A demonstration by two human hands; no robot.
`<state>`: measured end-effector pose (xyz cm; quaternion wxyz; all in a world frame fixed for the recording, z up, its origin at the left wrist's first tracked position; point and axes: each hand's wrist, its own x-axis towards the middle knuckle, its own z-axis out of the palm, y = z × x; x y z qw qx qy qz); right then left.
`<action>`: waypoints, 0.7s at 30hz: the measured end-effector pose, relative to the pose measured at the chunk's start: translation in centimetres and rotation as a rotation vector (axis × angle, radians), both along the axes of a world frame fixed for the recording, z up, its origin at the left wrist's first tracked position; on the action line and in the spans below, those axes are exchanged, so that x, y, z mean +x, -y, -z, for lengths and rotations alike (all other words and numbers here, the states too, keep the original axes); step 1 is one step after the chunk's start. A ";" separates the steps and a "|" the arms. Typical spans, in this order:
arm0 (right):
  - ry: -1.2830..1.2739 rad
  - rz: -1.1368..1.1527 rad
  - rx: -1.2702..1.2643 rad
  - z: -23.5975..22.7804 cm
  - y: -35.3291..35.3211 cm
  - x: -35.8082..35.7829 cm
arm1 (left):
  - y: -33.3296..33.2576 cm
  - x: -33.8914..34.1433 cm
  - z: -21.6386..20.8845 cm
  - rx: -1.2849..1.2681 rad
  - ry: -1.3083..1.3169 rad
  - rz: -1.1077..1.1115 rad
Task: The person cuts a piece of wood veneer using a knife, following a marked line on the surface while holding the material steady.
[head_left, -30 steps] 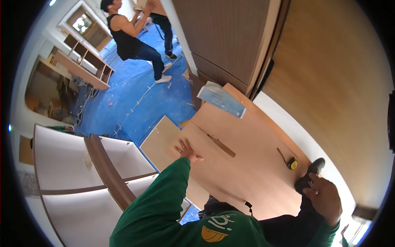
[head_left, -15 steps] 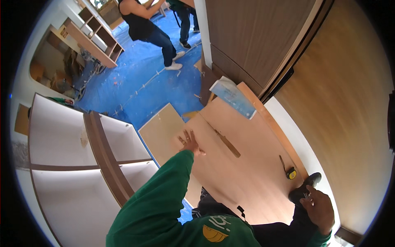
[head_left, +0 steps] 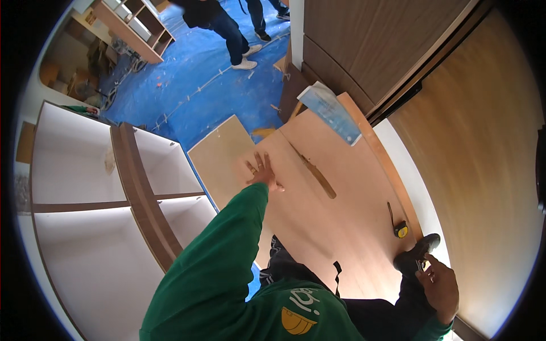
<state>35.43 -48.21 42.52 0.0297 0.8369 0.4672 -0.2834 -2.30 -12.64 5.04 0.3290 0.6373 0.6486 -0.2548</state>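
My left hand [head_left: 263, 172] lies on a light wooden panel [head_left: 352, 176], with its fingers spread and a ring on one of them. To the right of that hand is a long, narrow brown piece [head_left: 318, 179], shaped like a tool handle and tapering toward its far end. At the lower right my right hand [head_left: 439, 288] is in the air by my dark shoe [head_left: 417, 254], fingers curled. A small pale or silvery thing shows near its fingertips, too small to name. A yellow and black tape measure [head_left: 401, 229] rests near the panel's right edge.
A blue and white packet [head_left: 331, 113] lies at the panel's far right corner. White cabinet boxes [head_left: 79, 159] with brown edges stand at left. Blue sheeting [head_left: 210, 96] covers the floor, where two people [head_left: 230, 42] stand. Tall wooden doors [head_left: 466, 170] rise at right.
The whole view has shifted, so most things sit higher in the picture. My left hand stays spread on the panel, and my right hand stays by the shoe.
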 end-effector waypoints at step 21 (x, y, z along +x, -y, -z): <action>-0.052 -0.075 0.051 -1.1 3.1 -1.2 | -1.0 -4.9 10.7 0.196 -0.186 0.473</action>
